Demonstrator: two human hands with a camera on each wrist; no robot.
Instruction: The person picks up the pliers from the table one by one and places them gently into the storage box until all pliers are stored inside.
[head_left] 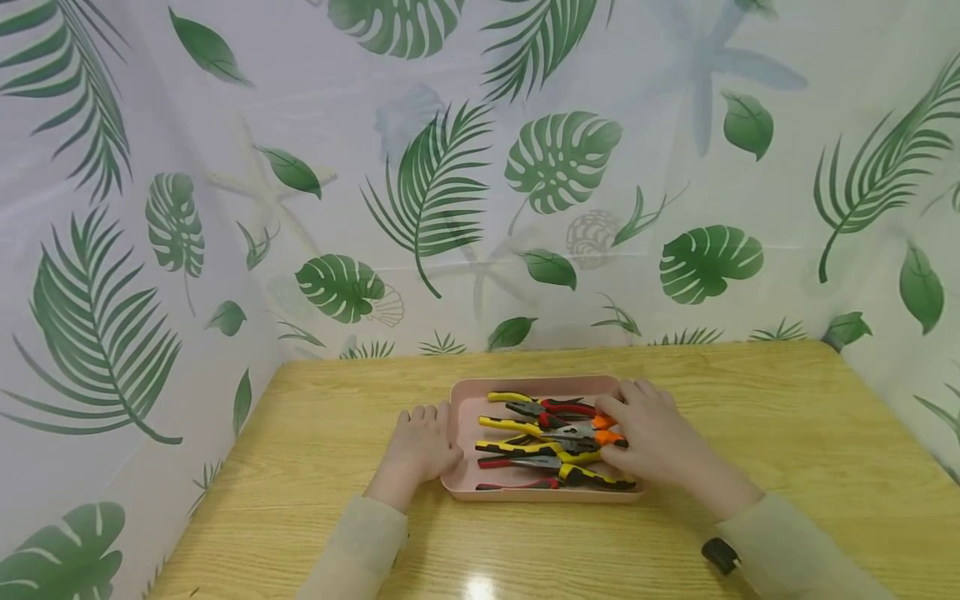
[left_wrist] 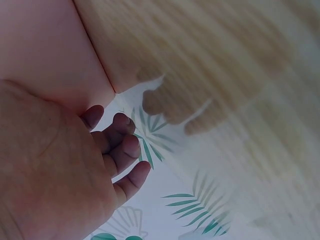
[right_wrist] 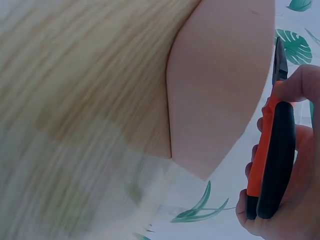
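Observation:
A shallow pink tray (head_left: 540, 495) holds several pliers (head_left: 525, 450) with yellow-black and red-black handles, lying roughly crosswise. At its left end is my left hand (head_left: 422, 442), palm against the outer wall and thumb by the rim. In the left wrist view this hand's fingers (left_wrist: 131, 177) stay loosely bent past the tray's corner, holding no tool. My right hand (head_left: 651, 425) reaches over the right end and grips pliers with orange-and-black handles (right_wrist: 263, 155). The right wrist view shows fingers wrapped behind those handles, thumb near the pivot, and the dark jaws pointing away.
The tray sits on a light wood-grain table (head_left: 315, 467). A white cloth with green leaf prints (head_left: 450, 183) hangs behind the table and along both sides. A small black object (head_left: 720, 555) is at the right sleeve's cuff.

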